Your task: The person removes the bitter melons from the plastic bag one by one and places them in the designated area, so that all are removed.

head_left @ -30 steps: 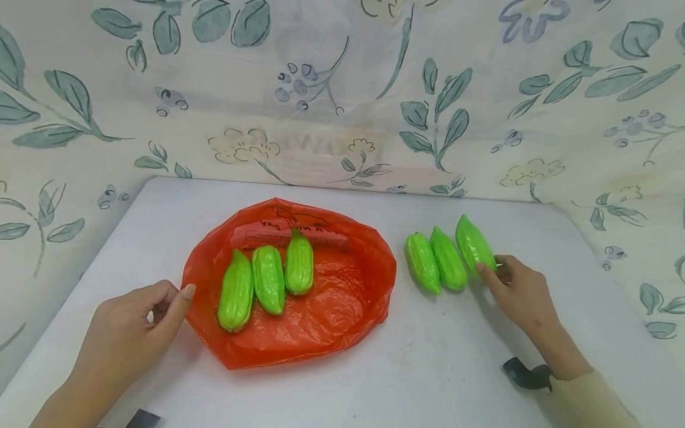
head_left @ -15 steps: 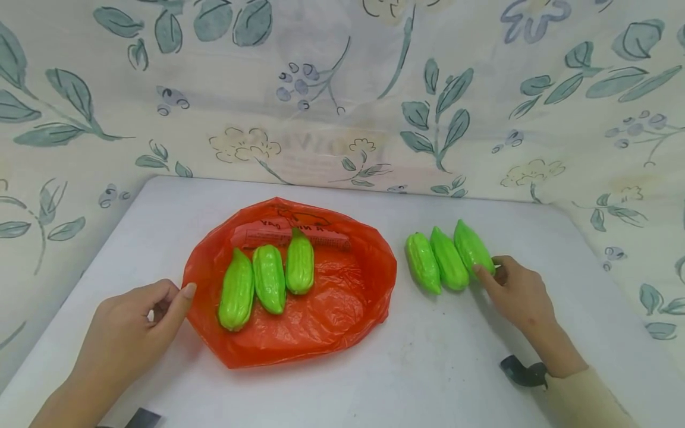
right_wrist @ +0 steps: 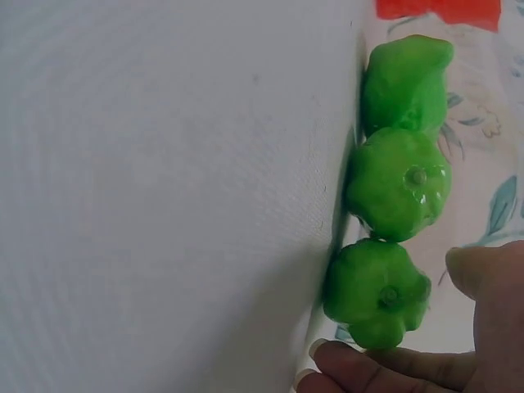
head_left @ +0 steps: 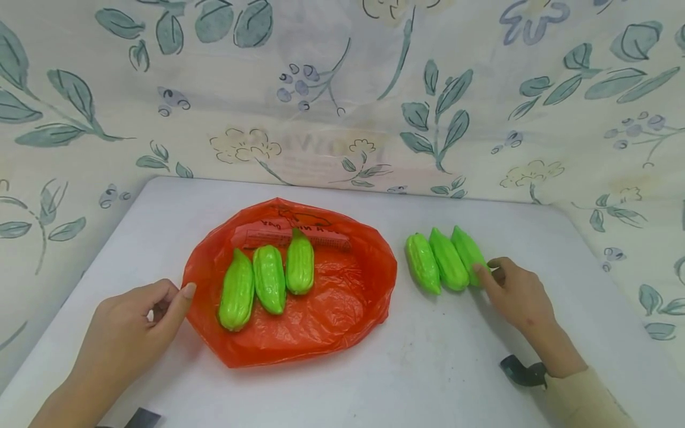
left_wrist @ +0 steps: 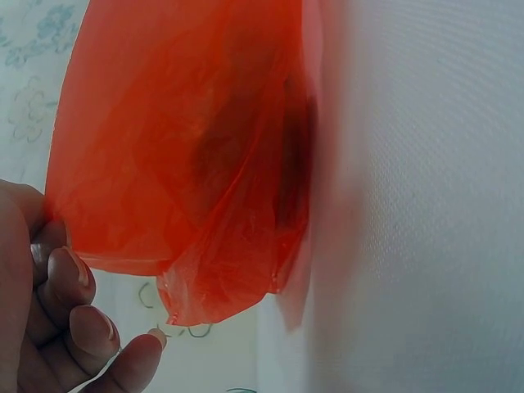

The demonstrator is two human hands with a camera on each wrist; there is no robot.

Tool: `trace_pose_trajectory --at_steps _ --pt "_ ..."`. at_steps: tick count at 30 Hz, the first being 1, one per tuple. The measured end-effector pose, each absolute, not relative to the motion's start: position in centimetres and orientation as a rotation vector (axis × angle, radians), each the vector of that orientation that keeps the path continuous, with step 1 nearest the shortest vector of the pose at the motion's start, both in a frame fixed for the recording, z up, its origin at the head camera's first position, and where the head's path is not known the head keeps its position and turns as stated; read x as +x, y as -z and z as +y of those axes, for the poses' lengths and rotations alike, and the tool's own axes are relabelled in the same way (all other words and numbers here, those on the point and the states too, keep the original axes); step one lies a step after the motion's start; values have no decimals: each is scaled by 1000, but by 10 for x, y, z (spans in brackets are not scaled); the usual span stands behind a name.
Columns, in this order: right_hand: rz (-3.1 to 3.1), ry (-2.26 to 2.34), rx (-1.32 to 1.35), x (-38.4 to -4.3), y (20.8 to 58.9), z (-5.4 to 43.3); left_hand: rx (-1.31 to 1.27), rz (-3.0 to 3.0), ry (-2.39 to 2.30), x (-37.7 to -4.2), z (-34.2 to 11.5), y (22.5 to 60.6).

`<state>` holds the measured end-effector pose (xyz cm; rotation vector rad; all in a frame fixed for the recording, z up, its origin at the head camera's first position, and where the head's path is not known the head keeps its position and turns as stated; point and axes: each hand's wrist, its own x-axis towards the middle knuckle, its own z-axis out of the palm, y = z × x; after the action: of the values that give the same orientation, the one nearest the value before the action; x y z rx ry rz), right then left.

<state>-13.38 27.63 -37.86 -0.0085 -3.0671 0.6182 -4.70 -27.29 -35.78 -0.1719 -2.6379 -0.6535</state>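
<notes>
My left hand (head_left: pixel 134 324) pinches the left rim of a red plastic bag (head_left: pixel 332 303), which lies spread with its mouth facing up. Inside the bag are three glossy green ridged fruits (head_left: pixel 269 279), resembling star fruit. Three more fruits lie side by side to the right: one on the left (head_left: pixel 423 261), one in the middle (head_left: pixel 448 260) and one on the right (head_left: pixel 468 252). At the rightmost fruit is my right hand (head_left: pixel 516 294). In the right wrist view its straight fingers (right_wrist: pixel 368 368) touch or nearly touch that fruit, while the thumb (right_wrist: pixel 471 270) stands apart from it.
Everything lies on a white table (head_left: pixel 428 368). A floral cloth (head_left: pixel 342 89) hangs behind it and at the sides. Black straps or mounts show near both wrists, one (head_left: pixel 521 371) at the right.
The rightmost fruit has come down and left to lie against the middle one. My right hand moved slightly left with it, and its thumb now stands off it. The left hand stays put.
</notes>
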Motion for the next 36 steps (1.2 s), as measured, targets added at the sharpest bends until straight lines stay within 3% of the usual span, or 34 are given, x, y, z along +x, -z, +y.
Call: trace_pose_trajectory --at_steps 16,28,36 --pt "-3050 -570 61 -134 367 266 -203 -2612 646 -48 -276 361" --pt "-2968 -638 246 -118 338 220 -232 -2584 638 -47 -276 361" --pt "-2837 -660 538 -107 320 177 -229 -2602 624 -46 -275 363"
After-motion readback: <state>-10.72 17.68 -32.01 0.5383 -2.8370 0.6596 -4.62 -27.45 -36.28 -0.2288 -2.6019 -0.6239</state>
